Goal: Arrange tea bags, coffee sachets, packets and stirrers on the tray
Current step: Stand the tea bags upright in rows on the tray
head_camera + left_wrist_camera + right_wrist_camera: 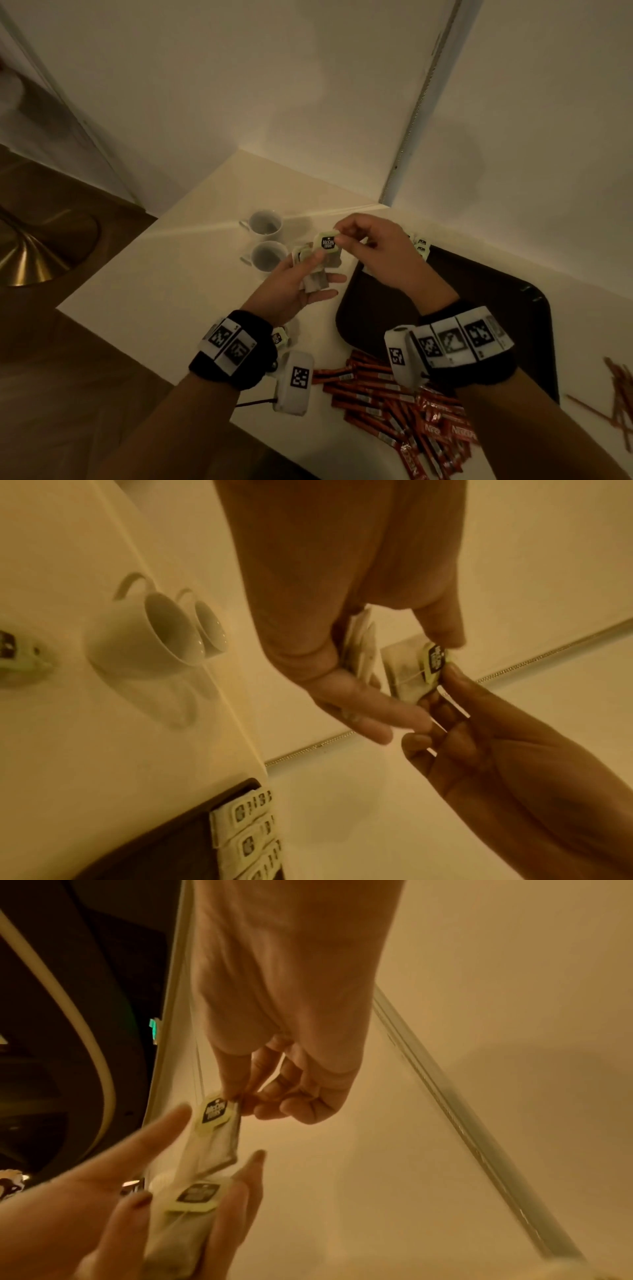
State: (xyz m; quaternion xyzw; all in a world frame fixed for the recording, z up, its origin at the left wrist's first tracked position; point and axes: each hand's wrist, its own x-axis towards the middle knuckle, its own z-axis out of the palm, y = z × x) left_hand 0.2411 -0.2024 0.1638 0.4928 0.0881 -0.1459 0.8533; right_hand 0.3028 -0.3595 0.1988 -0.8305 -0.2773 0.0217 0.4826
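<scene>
At the frame's centre, the right hand (373, 250) pinches one tea bag (328, 242) by its tag. The left hand (301, 284), fingers loosely curled, holds a small stack of tea bags (313, 277) beside the dark tray (479, 291).

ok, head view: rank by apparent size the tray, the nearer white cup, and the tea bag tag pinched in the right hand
Largest to smallest, as they look:
1. tray, far the biggest, partly hidden by the right hand
2. nearer white cup
3. tea bag tag, held above the table and nearer the camera, yet plainly smallest

Colours noted, my worktop

Dark brown tray (479, 291); red-orange sachets (373, 394); white cups (265, 222); pale-green, black-printed tea bag tag (327, 242).
</scene>
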